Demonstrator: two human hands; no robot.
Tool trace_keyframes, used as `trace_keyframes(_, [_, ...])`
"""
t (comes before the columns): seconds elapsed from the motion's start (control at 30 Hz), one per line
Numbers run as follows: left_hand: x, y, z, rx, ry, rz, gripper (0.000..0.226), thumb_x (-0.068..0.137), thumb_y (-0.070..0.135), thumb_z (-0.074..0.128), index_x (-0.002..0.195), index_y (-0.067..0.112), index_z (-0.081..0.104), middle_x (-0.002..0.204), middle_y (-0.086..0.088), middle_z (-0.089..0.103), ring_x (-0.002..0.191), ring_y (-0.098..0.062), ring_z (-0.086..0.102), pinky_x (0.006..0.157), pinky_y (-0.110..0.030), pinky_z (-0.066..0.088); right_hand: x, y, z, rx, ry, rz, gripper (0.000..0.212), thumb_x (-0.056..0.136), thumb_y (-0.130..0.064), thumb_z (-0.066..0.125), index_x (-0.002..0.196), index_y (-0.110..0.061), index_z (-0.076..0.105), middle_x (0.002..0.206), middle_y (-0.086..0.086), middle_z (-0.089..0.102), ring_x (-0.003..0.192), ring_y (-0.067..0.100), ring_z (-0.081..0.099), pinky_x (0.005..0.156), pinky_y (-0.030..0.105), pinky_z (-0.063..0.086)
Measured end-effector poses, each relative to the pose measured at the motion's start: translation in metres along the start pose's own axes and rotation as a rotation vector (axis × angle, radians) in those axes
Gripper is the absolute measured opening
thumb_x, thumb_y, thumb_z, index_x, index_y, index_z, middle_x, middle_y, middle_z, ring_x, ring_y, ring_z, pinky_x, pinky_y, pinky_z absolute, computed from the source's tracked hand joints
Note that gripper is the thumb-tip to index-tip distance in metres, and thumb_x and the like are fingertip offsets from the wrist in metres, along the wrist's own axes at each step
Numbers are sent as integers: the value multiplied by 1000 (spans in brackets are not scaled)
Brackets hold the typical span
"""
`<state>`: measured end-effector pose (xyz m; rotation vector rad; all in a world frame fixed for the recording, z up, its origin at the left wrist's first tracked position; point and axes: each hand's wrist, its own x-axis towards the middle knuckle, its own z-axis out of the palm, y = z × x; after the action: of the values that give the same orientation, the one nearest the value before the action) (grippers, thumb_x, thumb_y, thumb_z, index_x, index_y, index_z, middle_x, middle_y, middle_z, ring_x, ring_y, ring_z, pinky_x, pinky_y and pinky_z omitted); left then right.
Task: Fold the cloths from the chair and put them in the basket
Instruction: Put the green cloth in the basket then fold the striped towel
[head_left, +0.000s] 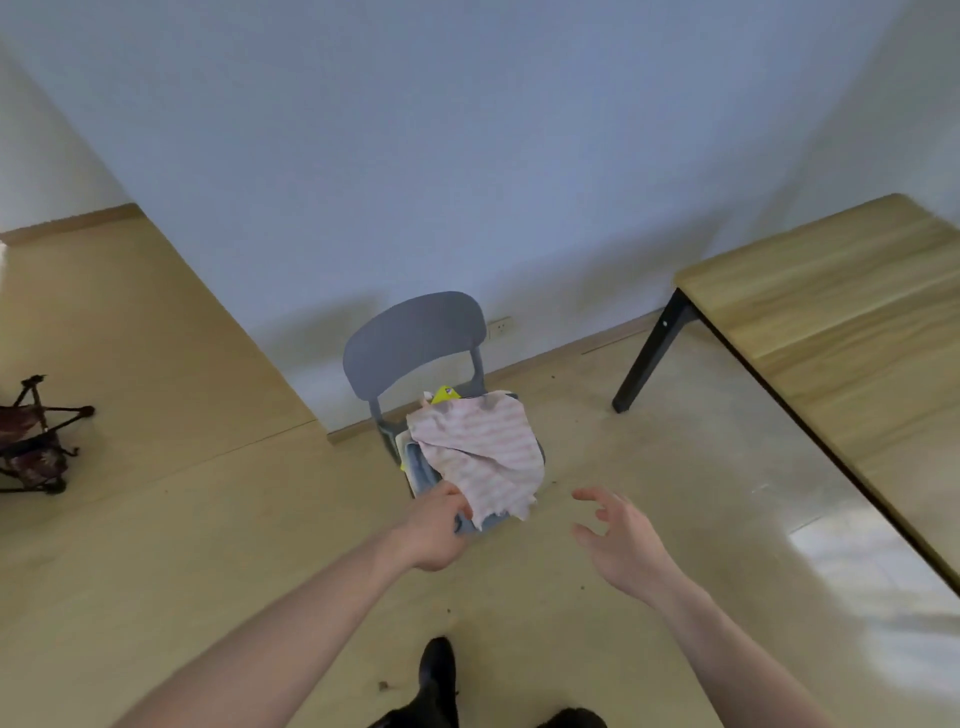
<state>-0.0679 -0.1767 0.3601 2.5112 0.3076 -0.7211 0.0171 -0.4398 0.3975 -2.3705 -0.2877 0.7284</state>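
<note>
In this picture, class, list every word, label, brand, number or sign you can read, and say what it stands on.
None can be read.
The yellow item at the back of the pile on the grey plastic chair: too small and blurred to tell whether it bears print.
The white wall socket: no legible marking.
The pink-and-white striped cloth gripped by the left hand: stripes only, no text.

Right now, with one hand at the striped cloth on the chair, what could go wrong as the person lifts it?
1. The left hand grips only the low corner of the striped cloth; lifted that way, it may trail on the floor.
2. The cloth lies over other cloths on the chair; pulling it may drag them off the seat.
3. The right hand is open and apart from the cloth, so it gives no support.
</note>
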Motion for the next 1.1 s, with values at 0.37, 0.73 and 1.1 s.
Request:
trace_keyframes(0.37, [-26,-59,10,154,-39,41,42,92,33,61,134,32,58,148,12,39,131,-16,47,105,-37,46,-37,-9,52,80,108,-1,45,94,-26,65,138,-31,55,126,-12,53,126,12,54,97,30,49])
trace_keyframes(0.73, [63,-76,61,213,-34,159,32,86,30,59,118,31,60,130,13,44,126,-16,49,100,-32,47,-10,47,131,212,241,11,45,93,-22,68,135,-34,56,119,-19,50,121,9,56,93,25,45])
trace_keyframes(1.1, [256,-176,178,341,166,373,50,84,17,54,132,27,54,137,11,43,127,-17,42,104,-33,38,153,155,308,324,454,-37,45,90,-20,71,127,-41,60,123,-29,54,116,-2,56,97,30,51])
